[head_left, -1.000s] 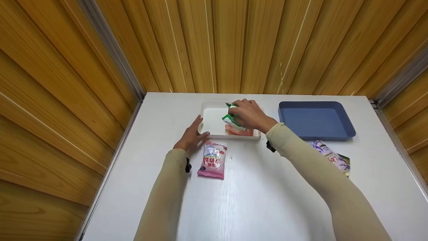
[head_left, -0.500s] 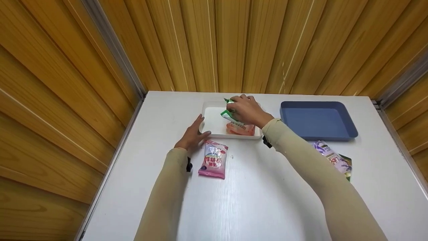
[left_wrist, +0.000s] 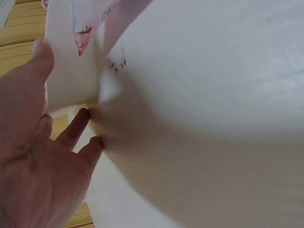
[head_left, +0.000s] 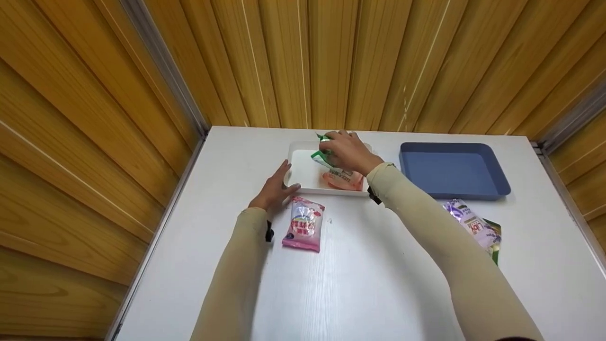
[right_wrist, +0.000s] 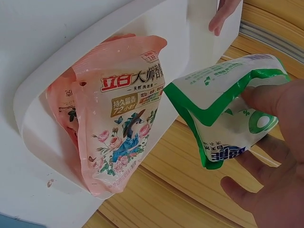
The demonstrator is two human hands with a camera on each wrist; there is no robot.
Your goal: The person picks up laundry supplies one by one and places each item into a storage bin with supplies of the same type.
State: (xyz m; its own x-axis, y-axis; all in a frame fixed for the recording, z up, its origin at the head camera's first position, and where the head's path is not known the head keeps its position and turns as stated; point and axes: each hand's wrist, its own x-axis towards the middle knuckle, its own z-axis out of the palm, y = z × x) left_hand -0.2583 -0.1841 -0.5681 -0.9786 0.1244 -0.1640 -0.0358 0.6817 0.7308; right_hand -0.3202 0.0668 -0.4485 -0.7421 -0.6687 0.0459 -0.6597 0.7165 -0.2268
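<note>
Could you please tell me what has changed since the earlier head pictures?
The right hand, holding the green-and-white packet, has shifted slightly up and left in the head view, baring more of the peach packet in the white tray. The left hand stays at the tray's edge.

Booth of wood-look panels [head_left: 331, 66], white table [head_left: 360, 293]

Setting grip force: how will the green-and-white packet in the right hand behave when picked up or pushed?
Likely floppy: the green-and-white packet has creased, bent green edges. It probably gives under pressure, since its white sides look puffed, so contents may shift. Unlikely to roll: its outline is angular, with pointed corners.
</note>
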